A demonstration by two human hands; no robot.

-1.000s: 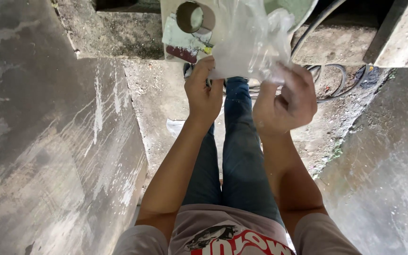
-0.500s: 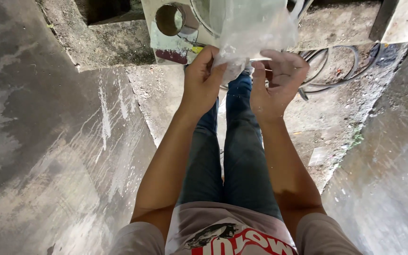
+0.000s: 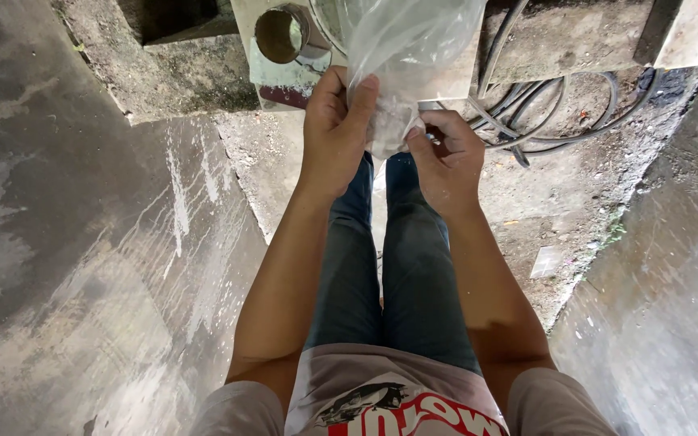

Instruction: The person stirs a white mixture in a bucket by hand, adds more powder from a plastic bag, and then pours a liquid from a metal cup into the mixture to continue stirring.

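While the left hand (image 3: pixel 334 133) clamps the clear plastic bag (image 3: pixel 401 48), the right hand (image 3: pixel 446 157) pinches its gathered lower end.

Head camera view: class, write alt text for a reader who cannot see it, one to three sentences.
Two bare hands grip a clear plastic bag at its gathered lower end, the left hand wrapped around it and the right hand pinching beside it. Below are legs in blue jeans on stained concrete floor, with dark cables and a pipe opening ahead.
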